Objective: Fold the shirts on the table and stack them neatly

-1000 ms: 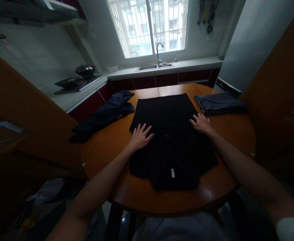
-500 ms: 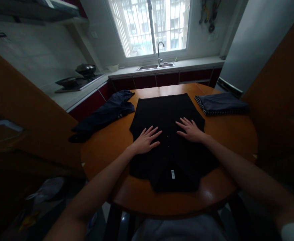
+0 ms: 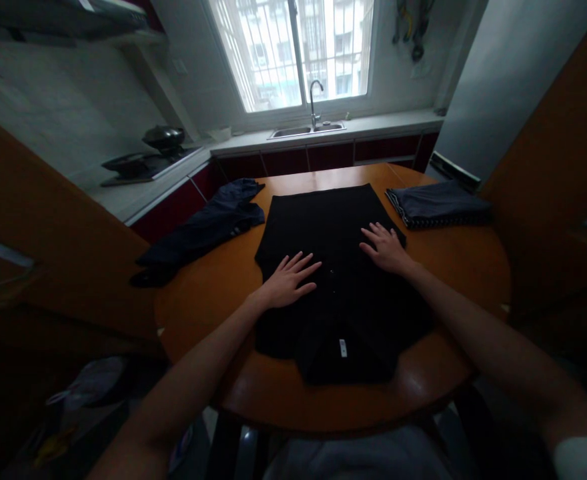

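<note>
A black garment [image 3: 333,220] lies spread flat on the round wooden table [image 3: 453,280], with a small white label near its front edge. My left hand [image 3: 289,281] lies flat on its left half, fingers stretched out and apart. My right hand [image 3: 386,248] rests flat on its right half, fingers also spread. Neither hand holds anything.
A dark blue garment [image 3: 203,230] lies crumpled at the table's left edge, hanging partly off. A folded grey striped garment [image 3: 438,205] sits at the back right. Behind the table run a counter with a sink [image 3: 306,131] and a stove with a wok [image 3: 163,139].
Both hands slid inward over the black garment from its sides, then my right hand moved back a little to the right and farther away. The garment has stayed in place.
</note>
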Action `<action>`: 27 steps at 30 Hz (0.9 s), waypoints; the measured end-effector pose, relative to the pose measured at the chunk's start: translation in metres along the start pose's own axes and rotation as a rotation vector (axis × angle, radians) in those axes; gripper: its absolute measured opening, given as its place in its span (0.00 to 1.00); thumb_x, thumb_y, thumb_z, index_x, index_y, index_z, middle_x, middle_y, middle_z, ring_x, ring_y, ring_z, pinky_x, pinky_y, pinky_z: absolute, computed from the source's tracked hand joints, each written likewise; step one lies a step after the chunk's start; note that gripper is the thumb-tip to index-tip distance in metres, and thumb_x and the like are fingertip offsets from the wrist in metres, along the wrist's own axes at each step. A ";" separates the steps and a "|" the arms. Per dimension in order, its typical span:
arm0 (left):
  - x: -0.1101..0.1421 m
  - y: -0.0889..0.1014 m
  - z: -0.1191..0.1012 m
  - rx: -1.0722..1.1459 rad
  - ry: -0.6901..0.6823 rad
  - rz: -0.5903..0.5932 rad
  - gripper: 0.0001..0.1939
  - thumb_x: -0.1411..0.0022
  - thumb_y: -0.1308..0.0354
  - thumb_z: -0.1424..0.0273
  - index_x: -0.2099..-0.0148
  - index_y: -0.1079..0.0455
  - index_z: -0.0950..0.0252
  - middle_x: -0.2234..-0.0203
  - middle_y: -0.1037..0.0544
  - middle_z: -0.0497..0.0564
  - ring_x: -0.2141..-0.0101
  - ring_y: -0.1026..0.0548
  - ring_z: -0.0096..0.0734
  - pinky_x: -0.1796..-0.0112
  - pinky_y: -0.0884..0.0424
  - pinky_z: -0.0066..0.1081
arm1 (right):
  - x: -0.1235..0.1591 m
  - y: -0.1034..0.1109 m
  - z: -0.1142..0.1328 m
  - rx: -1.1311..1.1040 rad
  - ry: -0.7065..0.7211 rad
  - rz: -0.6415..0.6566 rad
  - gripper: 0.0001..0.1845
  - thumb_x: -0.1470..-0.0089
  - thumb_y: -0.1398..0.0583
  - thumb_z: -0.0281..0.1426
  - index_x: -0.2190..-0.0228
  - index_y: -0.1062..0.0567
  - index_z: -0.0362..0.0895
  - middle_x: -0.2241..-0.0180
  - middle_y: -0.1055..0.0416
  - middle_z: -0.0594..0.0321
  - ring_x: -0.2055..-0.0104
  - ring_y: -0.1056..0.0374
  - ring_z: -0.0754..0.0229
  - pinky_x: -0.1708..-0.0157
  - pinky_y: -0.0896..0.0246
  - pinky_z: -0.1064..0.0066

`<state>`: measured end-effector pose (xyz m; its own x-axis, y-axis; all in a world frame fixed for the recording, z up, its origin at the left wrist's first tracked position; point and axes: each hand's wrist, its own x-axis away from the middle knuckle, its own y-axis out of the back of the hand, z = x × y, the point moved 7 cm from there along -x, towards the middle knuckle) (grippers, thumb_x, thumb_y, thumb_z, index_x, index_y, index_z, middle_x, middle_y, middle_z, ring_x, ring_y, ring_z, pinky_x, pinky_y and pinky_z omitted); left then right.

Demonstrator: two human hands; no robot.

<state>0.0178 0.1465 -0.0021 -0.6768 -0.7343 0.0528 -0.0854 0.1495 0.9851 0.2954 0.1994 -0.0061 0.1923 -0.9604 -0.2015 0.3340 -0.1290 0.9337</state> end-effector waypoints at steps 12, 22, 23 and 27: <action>0.001 0.004 -0.002 0.063 -0.016 -0.048 0.32 0.27 0.55 0.50 0.25 0.54 0.49 0.27 0.52 0.49 0.28 0.56 0.48 0.33 0.62 0.58 | -0.002 -0.002 -0.017 0.029 -0.128 -0.017 0.36 0.34 0.51 0.50 0.33 0.40 0.43 0.28 0.54 0.45 0.26 0.63 0.42 0.32 0.68 0.38; -0.001 0.016 0.022 0.155 0.088 -0.289 0.25 0.26 0.57 0.62 0.31 0.39 0.62 0.33 0.35 0.56 0.33 0.40 0.41 0.34 0.46 0.48 | 0.004 -0.004 0.015 -0.134 0.267 0.065 0.26 0.37 0.43 0.39 0.39 0.29 0.50 0.32 0.43 0.52 0.27 0.54 0.45 0.33 0.61 0.34; -0.002 0.013 0.024 0.139 0.091 -0.262 0.25 0.26 0.57 0.62 0.31 0.39 0.61 0.33 0.36 0.56 0.32 0.41 0.42 0.34 0.47 0.49 | 0.004 -0.004 0.017 -0.138 0.287 0.071 0.25 0.37 0.42 0.40 0.40 0.29 0.50 0.32 0.42 0.52 0.28 0.53 0.45 0.34 0.60 0.34; -0.004 0.001 0.028 0.078 0.104 -0.151 0.26 0.25 0.58 0.60 0.30 0.41 0.59 0.30 0.43 0.56 0.30 0.48 0.47 0.33 0.52 0.55 | 0.007 -0.006 0.022 -0.124 0.302 0.076 0.29 0.40 0.39 0.44 0.40 0.29 0.50 0.32 0.41 0.51 0.28 0.51 0.43 0.34 0.59 0.34</action>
<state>0.0003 0.1684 -0.0058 -0.5731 -0.8162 -0.0738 -0.2392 0.0805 0.9676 0.2745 0.1882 -0.0064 0.4795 -0.8472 -0.2286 0.4144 -0.0111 0.9100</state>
